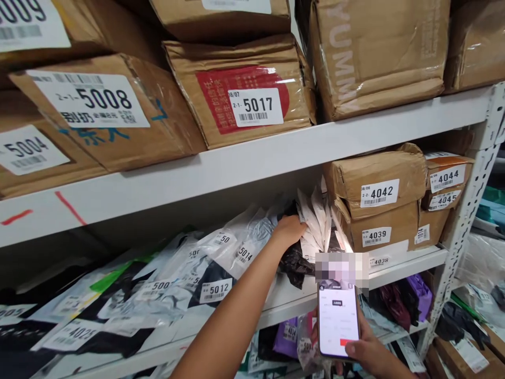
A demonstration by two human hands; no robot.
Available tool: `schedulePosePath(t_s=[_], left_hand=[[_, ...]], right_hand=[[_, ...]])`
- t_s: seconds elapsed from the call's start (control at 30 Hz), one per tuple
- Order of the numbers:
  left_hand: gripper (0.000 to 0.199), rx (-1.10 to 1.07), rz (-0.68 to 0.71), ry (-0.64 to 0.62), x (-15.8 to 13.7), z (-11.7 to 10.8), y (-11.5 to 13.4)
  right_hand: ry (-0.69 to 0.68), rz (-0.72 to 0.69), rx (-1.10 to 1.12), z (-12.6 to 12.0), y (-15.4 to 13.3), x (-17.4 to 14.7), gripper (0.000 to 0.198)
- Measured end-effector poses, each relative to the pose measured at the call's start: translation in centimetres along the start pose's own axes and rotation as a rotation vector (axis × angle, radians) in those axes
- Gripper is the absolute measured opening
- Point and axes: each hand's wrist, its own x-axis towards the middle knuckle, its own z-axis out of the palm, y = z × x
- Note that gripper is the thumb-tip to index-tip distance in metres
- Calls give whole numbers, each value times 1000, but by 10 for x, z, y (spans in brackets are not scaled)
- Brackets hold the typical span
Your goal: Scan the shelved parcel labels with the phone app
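Note:
My left hand [290, 231] reaches onto the middle shelf, its fingers curled in among parcel bags. It touches a black plastic parcel bag [298, 268] and the edge of several upright white parcel bags [315, 218]; the fingertips are partly hidden, so which bag they grip is unclear. In my right hand [365, 345] is a smartphone [338, 321], held upright with the thumb at a red button on its lit screen. A bright light shines from behind the phone onto the parcels. The upper part of the phone is blurred out.
Clear and grey parcel bags with number labels [216, 290] lie along the shelf to the left. Cardboard boxes [379, 197] are stacked at right. Larger boxes [252, 95] stand above on the white shelf beam [244, 171]. A perforated post [465, 237] rises at right.

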Motion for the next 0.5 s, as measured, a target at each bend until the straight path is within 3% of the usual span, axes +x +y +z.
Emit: schedulePosePath(t_s=[0.07, 0.13, 0.23, 0.3, 0.43, 0.5], left_hand=[[41, 37, 2, -16, -12, -3, 0], [42, 77, -56, 63, -24, -5, 1], [68, 99, -136, 243, -35, -4, 5], [77, 104, -88, 285, -38, -4, 8], [29, 185, 78, 282, -42, 3, 13], [33, 178, 212, 176, -47, 13, 13]], right_hand=[[16, 11, -3, 0, -6, -3, 86], [52, 33, -4, 1, -11, -7, 86], [90, 9, 24, 5, -16, -12, 85], [97, 22, 26, 8, -18, -14, 85], [134, 90, 6, 16, -24, -16, 106], [145, 92, 20, 20, -28, -16, 115]])
